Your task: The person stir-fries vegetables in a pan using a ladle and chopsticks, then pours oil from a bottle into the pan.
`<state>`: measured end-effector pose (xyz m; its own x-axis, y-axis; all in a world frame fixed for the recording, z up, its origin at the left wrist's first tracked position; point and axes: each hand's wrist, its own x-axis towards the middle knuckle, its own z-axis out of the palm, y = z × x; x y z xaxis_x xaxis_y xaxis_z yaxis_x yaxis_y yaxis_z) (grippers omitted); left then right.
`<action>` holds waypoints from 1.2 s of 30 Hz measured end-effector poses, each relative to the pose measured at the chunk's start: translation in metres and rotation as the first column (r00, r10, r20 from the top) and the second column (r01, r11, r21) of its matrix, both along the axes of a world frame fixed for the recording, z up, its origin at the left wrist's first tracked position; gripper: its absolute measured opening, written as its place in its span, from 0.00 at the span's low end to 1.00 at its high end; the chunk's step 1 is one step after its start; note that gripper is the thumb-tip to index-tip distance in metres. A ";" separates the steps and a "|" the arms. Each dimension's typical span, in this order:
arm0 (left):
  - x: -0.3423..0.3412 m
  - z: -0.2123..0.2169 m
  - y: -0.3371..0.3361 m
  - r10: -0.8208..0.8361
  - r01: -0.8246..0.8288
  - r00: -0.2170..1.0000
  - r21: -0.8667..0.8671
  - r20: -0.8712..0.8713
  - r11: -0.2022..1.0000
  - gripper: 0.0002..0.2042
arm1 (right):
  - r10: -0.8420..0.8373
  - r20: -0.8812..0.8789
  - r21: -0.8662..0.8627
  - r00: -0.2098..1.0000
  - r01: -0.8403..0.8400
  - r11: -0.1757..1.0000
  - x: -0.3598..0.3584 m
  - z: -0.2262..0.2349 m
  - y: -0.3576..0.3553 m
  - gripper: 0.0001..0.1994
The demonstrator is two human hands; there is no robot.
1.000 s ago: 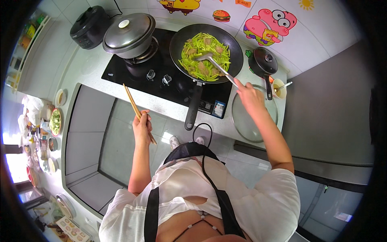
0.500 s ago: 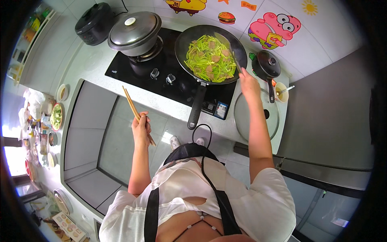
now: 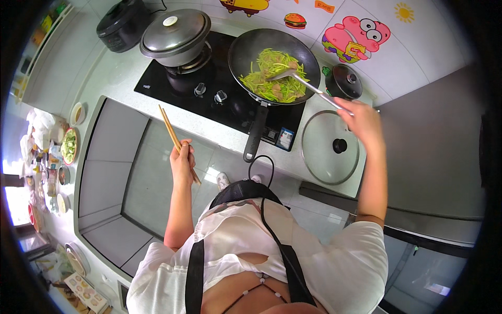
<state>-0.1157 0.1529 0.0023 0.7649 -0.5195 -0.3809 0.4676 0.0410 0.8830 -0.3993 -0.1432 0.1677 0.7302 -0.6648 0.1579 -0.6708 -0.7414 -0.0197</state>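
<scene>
My right hand [image 3: 362, 120] is closed round the handle of a metal spatula [image 3: 314, 89]. Its blade rests among green stalks and meat slices [image 3: 266, 83] in a black wok [image 3: 247, 47]. The wok sits on the right burner, its long handle [image 3: 255, 133] pointing toward me with no hand on it. In my left hand [image 3: 182, 161] is a pair of wooden chopsticks [image 3: 169, 125], held over the floor in front of the counter, tips up and away from the food.
A lidded pot [image 3: 175, 39] stands on the left burner of the black stove [image 3: 167, 94], beside a dark rice cooker [image 3: 123, 26]. Right of the wok are a small lidded saucepan [image 3: 342, 83] and a glass lid [image 3: 324, 152]. Dishes [image 3: 69, 145] line the left counter.
My right hand has moved right and toward me, bringing the spatula blade from the wok's far right side to the middle. The food is gathered nearer me. My left hand has hardly moved.
</scene>
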 end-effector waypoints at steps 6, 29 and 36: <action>-0.001 0.000 -0.006 -0.015 0.015 1.000 -0.024 -0.018 1.000 0.08 | -0.105 -0.106 0.285 0.989 0.132 0.949 -0.006 0.083 0.013 0.12; -0.004 0.000 -0.004 0.049 -0.050 0.999 0.034 0.011 0.998 0.08 | -0.262 0.248 0.176 0.933 0.222 0.959 0.003 -0.043 -0.054 0.12; -0.005 -0.004 -0.002 0.093 -0.092 0.996 0.066 -0.002 0.994 0.08 | -0.259 0.373 0.212 0.891 0.189 0.959 0.003 -0.060 -0.083 0.12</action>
<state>-0.1207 0.1511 -0.0020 0.8067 -0.4202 -0.4156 0.4685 0.0260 0.8831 -0.3960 -0.2264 0.1072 0.4593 -0.8449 0.2741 -0.7299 -0.5349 -0.4256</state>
